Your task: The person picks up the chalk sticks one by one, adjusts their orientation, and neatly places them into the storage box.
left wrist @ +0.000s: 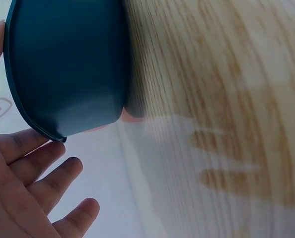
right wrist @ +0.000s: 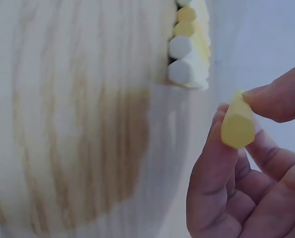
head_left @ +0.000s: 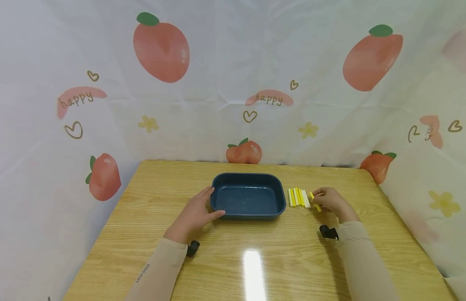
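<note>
The cloth point(head_left: 214, 54) behind is reading "happy" point(head_left: 269, 98) in two spots, thin brown script on pink bands, w/ printed peaches point(head_left: 161, 52) showing around. My L sleeve point(head_left: 157, 271) is bearing dark lettering point(head_left: 142, 273), too small to make out. My R hand point(head_left: 332, 201) is pinching a yellow stick point(right wrist: 238, 131), thumb & fingertips clamped on it; it's showing smooth, faceted sides & an approx. hexagonal end. I'm holding it just R of a row of sticks point(head_left: 298, 197), yellow & white, same six-sided shape, lying side by side on the wood-grain table point(head_left: 214, 267). My L hand point(head_left: 195, 212) is touching the rim at the L end of a dark blue bin point(head_left: 248, 200), fingers extended & apart. The bin, smooth, rect. w/ rounded corners, is sitting L of the row.
</note>
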A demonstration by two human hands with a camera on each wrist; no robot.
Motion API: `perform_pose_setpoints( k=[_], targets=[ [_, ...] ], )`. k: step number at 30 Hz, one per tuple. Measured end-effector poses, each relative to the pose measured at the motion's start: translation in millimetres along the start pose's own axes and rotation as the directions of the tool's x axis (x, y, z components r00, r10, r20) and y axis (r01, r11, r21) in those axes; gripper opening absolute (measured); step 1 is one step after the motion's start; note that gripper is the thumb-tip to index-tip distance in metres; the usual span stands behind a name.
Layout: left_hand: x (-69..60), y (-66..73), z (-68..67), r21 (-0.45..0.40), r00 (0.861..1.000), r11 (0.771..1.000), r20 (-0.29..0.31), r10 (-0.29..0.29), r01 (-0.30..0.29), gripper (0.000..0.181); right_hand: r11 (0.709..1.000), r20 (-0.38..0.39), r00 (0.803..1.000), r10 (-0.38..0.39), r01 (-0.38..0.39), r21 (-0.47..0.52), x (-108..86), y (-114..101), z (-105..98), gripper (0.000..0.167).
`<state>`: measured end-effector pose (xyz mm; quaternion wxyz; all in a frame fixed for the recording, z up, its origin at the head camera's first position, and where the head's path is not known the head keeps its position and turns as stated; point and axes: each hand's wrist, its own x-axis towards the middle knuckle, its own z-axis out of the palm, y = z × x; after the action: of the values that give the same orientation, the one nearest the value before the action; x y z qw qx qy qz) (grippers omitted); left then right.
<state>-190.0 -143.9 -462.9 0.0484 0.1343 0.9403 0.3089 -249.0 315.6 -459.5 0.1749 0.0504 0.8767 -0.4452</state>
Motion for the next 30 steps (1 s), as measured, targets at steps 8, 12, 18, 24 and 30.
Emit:
perform_pose_setpoints(
  k=[8,12,18,24,30],
  targets=[
    [0.8,0.8,-1.0,0.001,1.0,1.0,0.003,-0.002,0.002,0.097,0.989,0.088,0.995,-0.054,0.041,0.139,-5.8,-10.4,-5.1,0.048],
    [1.8,0.6,-1.4,-0.001,1.0,1.0,0.002,0.002,-0.002,0.097,0.978,0.108,0.992,-0.066,0.043,0.204,-7.6,-18.0,-8.6,0.048],
    [2.3,-0.5,-1.5,-0.007,1.0,1.0,0.001,0.0,0.0,0.096,0.975,0.1,0.991,-0.086,0.062,0.213,-11.1,-27.3,-10.1,0.05],
    [2.4,-2.2,0.3,-0.015,1.0,1.0,0.002,-0.005,0.005,0.095,0.963,0.115,0.985,-0.13,0.098,0.25,-15.9,-38.6,-9.8,0.053],
    [1.6,-1.9,0.4,-0.03,1.0,1.0,0.006,-0.007,0.007,0.097,0.935,0.113,0.978,-0.174,0.128,0.331,-21.1,-56.0,-7.6,0.051]
  ],
)
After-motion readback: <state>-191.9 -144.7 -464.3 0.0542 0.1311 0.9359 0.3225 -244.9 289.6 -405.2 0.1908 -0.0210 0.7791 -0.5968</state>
